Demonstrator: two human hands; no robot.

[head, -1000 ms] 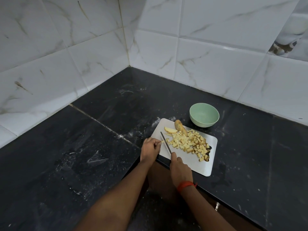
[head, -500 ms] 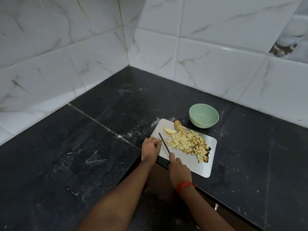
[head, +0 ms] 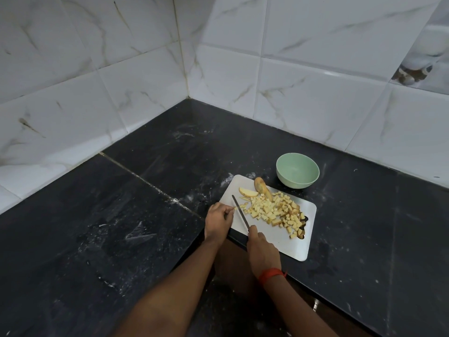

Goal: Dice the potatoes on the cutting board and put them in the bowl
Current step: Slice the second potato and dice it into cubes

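Observation:
A white cutting board (head: 286, 242) lies on the black counter with a heap of diced potato (head: 274, 211) across its middle. A potato slice (head: 247, 192) and an unpeeled potato piece (head: 262, 186) lie at the board's far corner. My right hand (head: 261, 249) grips a knife (head: 240, 214) whose blade points away over the board's left part. My left hand (head: 218, 221) pinches thin potato strips (head: 240, 206) at the board's left edge, just left of the blade. An empty pale green bowl (head: 297, 170) stands beyond the board.
The black stone counter (head: 121, 227) runs into a corner of white marble-look tiled walls (head: 303, 69). White dusty smears mark the counter left of the board. The counter's front edge passes under the board's near corner.
The knife blade has shifted slightly left and away along the board. My left hand stays at the board's left edge on the strips.

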